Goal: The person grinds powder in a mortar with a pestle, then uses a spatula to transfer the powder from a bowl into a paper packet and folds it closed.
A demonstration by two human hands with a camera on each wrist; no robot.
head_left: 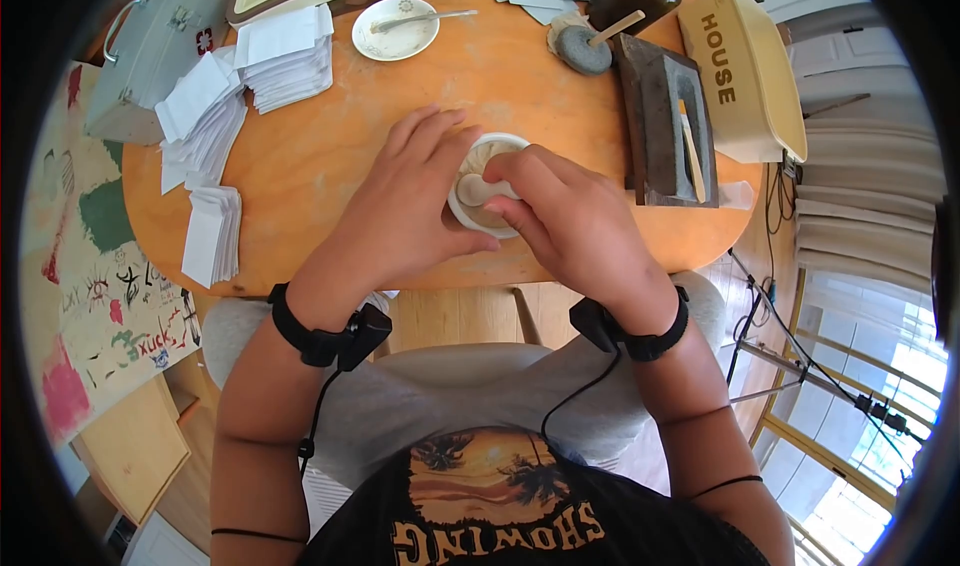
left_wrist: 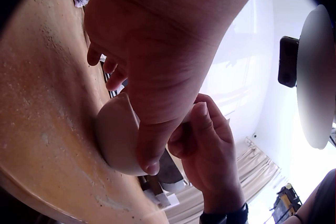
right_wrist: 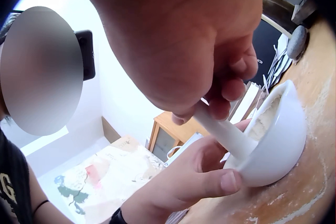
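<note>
The white bowl [right_wrist: 283, 153] stood on the bench [head_left: 330, 156] near the centre of the head view, with pale powder [right_wrist: 264, 124] inside and the pestle [right_wrist: 226, 137] slanting into it. The right hand [head_left: 585, 211] had its grip clamped on the pestle's upper end. The left hand [head_left: 395, 206] had its grip around the bowl, thumb against the near wall and index finger along the upper left side, the other fingers spread off it. That light hold looked like the weak spot: a hard push from the slanted pestle could slide or tip the bowl, most likely away from the thumb. Pressing too near the rim could flick powder over the edge, and pale dust [right_wrist: 302, 211] already lay on the bench at the lower right of the right-wrist view. A slip off the pestle might also knock the knuckles on the rim. Farther out, a skidding bowl could run toward the small dish [head_left: 372, 44] with its spoon [head_left: 425, 19] at the top, or spill onto the stacked papers [head_left: 288, 51] at the upper left, though both lay well apart from it.
</note>
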